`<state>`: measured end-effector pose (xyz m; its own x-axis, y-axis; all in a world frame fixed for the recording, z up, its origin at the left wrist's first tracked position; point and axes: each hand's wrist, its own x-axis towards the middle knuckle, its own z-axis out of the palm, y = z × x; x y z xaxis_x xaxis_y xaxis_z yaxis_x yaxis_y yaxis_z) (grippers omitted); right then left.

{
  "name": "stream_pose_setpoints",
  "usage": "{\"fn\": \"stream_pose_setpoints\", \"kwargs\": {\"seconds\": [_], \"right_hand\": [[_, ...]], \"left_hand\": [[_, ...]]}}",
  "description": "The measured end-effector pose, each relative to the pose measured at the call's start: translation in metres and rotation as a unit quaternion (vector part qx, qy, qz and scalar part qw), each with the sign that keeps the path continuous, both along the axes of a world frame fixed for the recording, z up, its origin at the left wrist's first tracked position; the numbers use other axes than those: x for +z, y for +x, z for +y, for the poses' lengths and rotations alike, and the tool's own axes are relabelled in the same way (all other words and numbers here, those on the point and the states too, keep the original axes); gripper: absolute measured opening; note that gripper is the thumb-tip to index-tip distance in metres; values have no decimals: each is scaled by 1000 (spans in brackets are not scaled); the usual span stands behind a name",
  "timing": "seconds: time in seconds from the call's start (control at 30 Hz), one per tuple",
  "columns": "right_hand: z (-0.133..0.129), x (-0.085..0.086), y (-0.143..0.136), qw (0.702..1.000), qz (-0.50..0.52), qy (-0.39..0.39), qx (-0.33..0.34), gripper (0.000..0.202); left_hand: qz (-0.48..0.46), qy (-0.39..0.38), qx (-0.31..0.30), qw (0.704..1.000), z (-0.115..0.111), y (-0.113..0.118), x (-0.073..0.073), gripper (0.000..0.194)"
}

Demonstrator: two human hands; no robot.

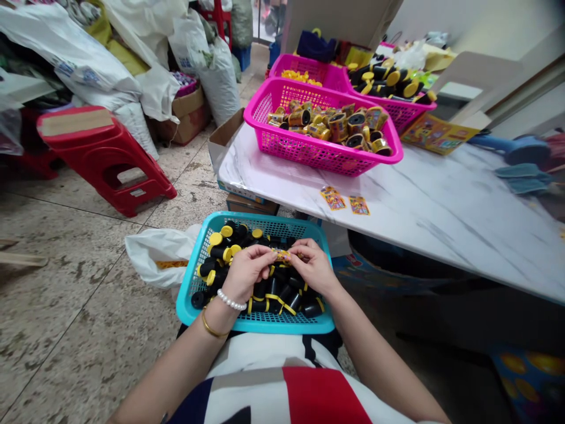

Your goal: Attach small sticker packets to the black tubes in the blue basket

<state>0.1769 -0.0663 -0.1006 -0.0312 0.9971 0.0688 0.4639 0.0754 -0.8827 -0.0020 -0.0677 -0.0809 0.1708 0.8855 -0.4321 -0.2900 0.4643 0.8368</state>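
My left hand (251,270), with a pearl bracelet at its wrist, pinches one end of a small yellow printed label (281,255). At the label's other end, the fingers of my right hand (311,266) are closed on it. Whether the label is wrapped round something is too small to tell. Both hands are over a turquoise basket (189,294) on my lap. Inside it lie black canisters (273,287) with yellow lids, partly covered by my hands.
A pink basket (304,160) of labelled canisters stands on the marble-patterned table (424,206), near two loose printed labels (332,199). More pink baskets are behind. A red stool (106,153) and white sacks (220,76) are at the left.
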Motion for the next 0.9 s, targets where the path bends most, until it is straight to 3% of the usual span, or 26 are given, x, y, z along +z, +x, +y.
{"fn": "stream_pose_setpoints", "kwargs": {"seconds": [0.13,0.3,0.37,0.53,0.63,0.9], "right_hand": [[-3,9,6,992,112,-48,-34,18],[-11,25,12,937,326,-86,-94,42],[-15,29,9,923,363,-93,-90,41],[-23,27,0,936,332,-100,-56,33],[-23,26,-1,951,288,-90,-73,33],[-27,38,-5,967,232,-69,-81,29]], "left_hand": [[-17,-35,4,999,2,-2,-3,30],[-67,-63,11,996,5,-1,-5,33],[-73,-64,17,995,5,1,-5,33],[-140,-79,-2,987,4,1,-5,29],[-194,-90,-13,977,4,1,-4,26],[-221,-113,-25,968,4,2,-2,26]]}}
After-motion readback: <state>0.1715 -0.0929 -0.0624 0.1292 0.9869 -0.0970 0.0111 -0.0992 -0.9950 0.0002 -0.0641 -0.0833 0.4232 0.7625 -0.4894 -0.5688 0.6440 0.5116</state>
